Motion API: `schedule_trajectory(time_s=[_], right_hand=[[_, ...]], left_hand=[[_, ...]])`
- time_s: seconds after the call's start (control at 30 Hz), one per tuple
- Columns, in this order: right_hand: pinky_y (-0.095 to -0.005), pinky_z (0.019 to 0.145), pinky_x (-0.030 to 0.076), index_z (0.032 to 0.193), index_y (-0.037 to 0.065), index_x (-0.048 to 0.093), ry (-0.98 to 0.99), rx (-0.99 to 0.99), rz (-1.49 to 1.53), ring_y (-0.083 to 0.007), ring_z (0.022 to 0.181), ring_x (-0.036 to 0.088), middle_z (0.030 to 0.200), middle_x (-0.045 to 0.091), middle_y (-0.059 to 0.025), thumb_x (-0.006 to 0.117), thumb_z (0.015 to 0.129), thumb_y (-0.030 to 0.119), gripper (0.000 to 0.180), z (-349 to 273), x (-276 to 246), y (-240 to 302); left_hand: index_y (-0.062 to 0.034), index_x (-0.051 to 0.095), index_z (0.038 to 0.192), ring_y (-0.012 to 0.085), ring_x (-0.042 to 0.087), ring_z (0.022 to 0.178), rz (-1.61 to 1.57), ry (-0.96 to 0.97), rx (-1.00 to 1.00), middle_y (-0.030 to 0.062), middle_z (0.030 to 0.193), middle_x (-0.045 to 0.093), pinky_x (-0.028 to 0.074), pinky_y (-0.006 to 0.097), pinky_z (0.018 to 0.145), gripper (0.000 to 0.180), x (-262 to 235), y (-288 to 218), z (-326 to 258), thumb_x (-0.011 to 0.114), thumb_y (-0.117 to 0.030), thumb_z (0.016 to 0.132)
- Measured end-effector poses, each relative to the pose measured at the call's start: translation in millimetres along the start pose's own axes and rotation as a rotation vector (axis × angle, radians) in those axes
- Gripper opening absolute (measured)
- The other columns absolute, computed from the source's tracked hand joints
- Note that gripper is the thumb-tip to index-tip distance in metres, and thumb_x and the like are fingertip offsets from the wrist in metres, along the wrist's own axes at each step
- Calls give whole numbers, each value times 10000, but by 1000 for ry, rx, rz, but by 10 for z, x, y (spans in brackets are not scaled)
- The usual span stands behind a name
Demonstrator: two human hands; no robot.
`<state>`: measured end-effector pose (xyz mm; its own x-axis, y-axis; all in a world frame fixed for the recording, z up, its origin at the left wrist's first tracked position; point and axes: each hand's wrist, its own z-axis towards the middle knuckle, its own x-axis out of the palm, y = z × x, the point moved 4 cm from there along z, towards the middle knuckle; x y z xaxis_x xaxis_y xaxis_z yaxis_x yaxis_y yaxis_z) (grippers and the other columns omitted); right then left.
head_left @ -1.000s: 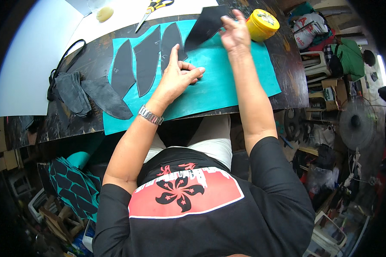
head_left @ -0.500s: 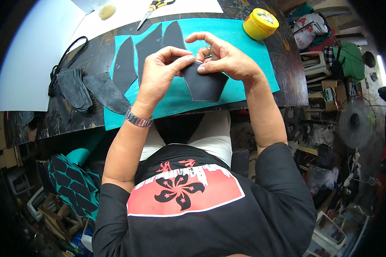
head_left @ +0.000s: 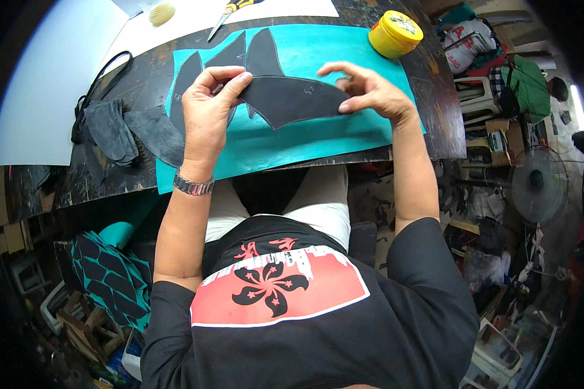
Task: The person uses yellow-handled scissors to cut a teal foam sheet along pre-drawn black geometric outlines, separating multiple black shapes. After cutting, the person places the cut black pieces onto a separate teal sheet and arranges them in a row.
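Observation:
A curved black leather-like panel (head_left: 292,100) with a pale outline and a small pale mark is held up, stretched wide above the teal sheet (head_left: 363,136). My left hand (head_left: 207,97) pinches its left end between thumb and fingers. At the right end my right hand (head_left: 376,97) has its thumb on the panel's tip, with curled fingers behind and the index finger raised. More black cut panels (head_left: 263,55) lie flat on the teal sheet beyond my hands, partly covered by the held one.
A yellow round tub (head_left: 396,35) stands on the sheet's far right corner. Scissors (head_left: 233,13) lie on white paper at the back. Grey-black cut pieces (head_left: 113,133) and a black strap (head_left: 100,81) are at left. A standing fan (head_left: 538,185) is off the table's right side.
The panel has gone from hanging folded or foreshortened between my hands to spread out sideways. My left hand has moved left and my right hand right, widening the gap between them.

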<state>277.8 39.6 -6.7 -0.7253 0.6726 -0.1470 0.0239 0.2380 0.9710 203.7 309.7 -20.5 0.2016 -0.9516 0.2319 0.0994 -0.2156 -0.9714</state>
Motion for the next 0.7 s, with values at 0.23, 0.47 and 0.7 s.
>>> schedule_trajectory(time_s=[0.23, 0.47, 0.7], right_hand=[[-267, 821, 518, 1492, 138, 363, -390, -309, 383, -95, 903, 623, 918, 584, 30, 713, 810, -23, 783, 423, -551, -164], [-266, 652, 518, 1131, 16, 628, -803, -333, -126, -122, 702, 605, 802, 663, -43, 791, 693, 18, 467, 1421, -765, -687], [-306, 621, 498, 781, 1, 689, -780, -285, -320, -156, 663, 607, 701, 660, -66, 794, 680, 97, 175, 1877, -786, -900]], left_hand=[[-74, 587, 1267, 53, 624, 701, 311, 250, -149, 29, 820, 675, 526, 201, 604, 452, 377, 224, -184, 761, -84, 850], [-63, 714, 1148, 71, 640, 681, 400, 331, -156, 37, 787, 692, 565, 239, 625, 237, 813, 426, -49, 683, -97, 916], [3, 703, 1137, 87, 674, 685, 321, 200, -144, 57, 778, 713, 568, 240, 651, 247, 707, 626, 33, 655, -86, 911]])
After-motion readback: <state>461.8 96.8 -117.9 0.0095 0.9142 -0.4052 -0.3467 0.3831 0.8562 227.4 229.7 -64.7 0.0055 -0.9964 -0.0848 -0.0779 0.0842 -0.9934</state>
